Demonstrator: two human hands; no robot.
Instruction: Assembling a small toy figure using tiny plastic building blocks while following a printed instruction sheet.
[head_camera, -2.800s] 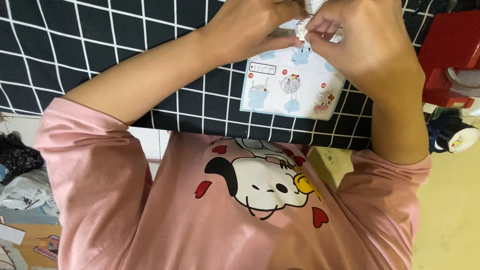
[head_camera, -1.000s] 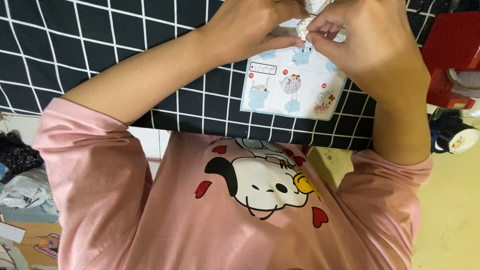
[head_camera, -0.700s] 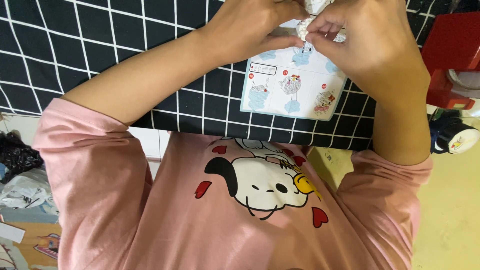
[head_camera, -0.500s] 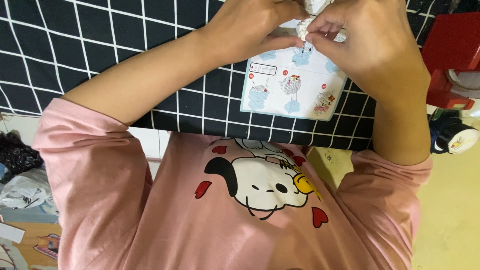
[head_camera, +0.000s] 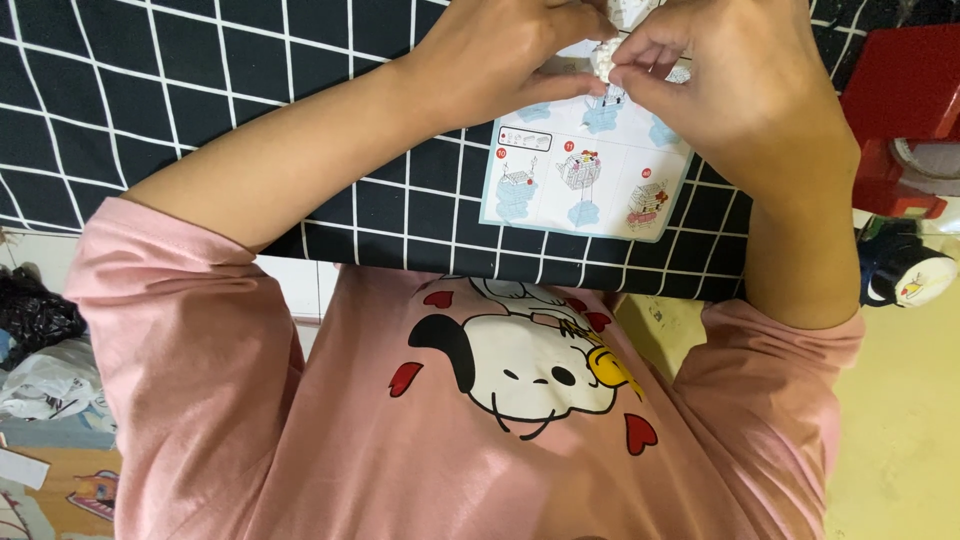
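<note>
**Both hands pinch a small white block model over the instruction sheet**

The left hand (head_camera: 500, 55) and the right hand (head_camera: 740, 85) meet at the top edge of the view, above the desk; between them sits a small white model built of tiny plastic bricks (head_camera: 607, 58), only partly visible and cut off by the frame; the fingers (head_camera: 650, 50) of the right hand are curled tight, tips pressed on the model's right side; the left hand's fingers are bent in close against its left side, so both hands have hold of it, with no gap showing between fingertips and bricks.

Directly under the hands lies a pale blue and white paper instruction sheet with small drawings of building steps (head_camera: 585, 175), flat on the black cloth with a white grid pattern (head_camera: 200, 80) that covers the desk; the sheet's lower edge lies near the cloth's near edge.

The person wears a pink shirt with a cartoon dog print (head_camera: 520, 370); to the right, beside the desk, stands a red plastic stool (head_camera: 895, 90); below it, a dark round container with a white face (head_camera: 900, 275) rests on the yellowish floor (head_camera: 900, 430).
</note>
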